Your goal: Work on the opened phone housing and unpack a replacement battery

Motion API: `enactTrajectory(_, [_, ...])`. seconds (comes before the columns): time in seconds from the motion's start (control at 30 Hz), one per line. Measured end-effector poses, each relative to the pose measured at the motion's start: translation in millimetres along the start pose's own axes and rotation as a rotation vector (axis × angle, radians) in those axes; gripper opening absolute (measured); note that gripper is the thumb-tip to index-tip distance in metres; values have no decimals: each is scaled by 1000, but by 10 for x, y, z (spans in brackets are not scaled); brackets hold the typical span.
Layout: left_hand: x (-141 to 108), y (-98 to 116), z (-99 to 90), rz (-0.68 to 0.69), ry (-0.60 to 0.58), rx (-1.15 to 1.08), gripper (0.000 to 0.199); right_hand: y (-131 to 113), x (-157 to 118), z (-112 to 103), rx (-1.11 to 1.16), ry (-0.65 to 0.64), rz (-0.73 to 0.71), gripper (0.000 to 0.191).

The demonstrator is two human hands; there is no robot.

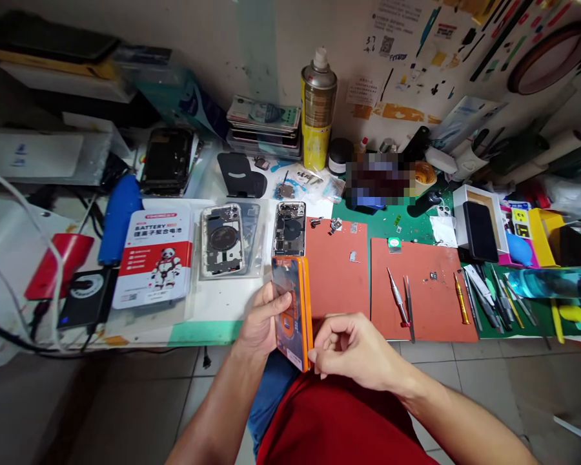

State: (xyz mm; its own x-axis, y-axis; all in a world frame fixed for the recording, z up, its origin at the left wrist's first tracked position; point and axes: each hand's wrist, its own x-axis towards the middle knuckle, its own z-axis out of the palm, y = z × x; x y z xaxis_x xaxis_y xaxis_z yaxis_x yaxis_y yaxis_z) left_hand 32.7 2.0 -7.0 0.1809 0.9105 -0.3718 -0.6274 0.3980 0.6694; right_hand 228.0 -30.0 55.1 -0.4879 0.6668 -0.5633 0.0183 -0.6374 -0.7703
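Note:
My left hand (264,320) grips a flat box (290,316) with a dark printed front and orange sides, held upright on its edge, thumb across the front. At the box's lower right edge is my right hand (346,349), its fingers curled in and thumb tip against the orange side. Whatever is pinched there, if anything, is too small to make out. Just beyond the box lies an opened phone (290,226) with its inner parts showing. Left of it, a phone back housing (221,239) rests on a clear plastic tray.
A white and red battery package (153,258) lies to the left. Two reddish mats (339,278) carry small parts, tweezers (408,307) and a screwdriver (397,297). A yellow spray can (318,110) stands at the back. Right of the mats are more tools and a phone (481,229).

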Motion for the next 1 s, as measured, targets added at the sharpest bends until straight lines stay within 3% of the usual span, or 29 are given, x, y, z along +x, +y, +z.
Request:
enactTrajectory(0.17, [-10, 0, 73, 0, 62, 33, 48, -64, -152, -36, -90, 49, -74, 24])
enactTrajectory(0.3, [-34, -41, 170, 76, 127, 61, 48, -223, -147, 13, -123, 332, -396, 21])
enactTrajectory(0.37, [-55, -73, 213, 127, 162, 80, 48, -262, -84, 64, -144, 435, -487, 22])
enactTrajectory(0.6, [-152, -177, 286, 298, 266, 208, 46, -321, 74, 183, -151, 614, -522, 15])
enactTrajectory(0.8, [-198, -215, 374, 438, 382, 341, 42, -353, 122, 172, -52, 633, -508, 12])
enactTrajectory(1.0, [-199, -229, 430, 481, 407, 406, 42, -356, 173, 130, -18, 647, -507, 10])
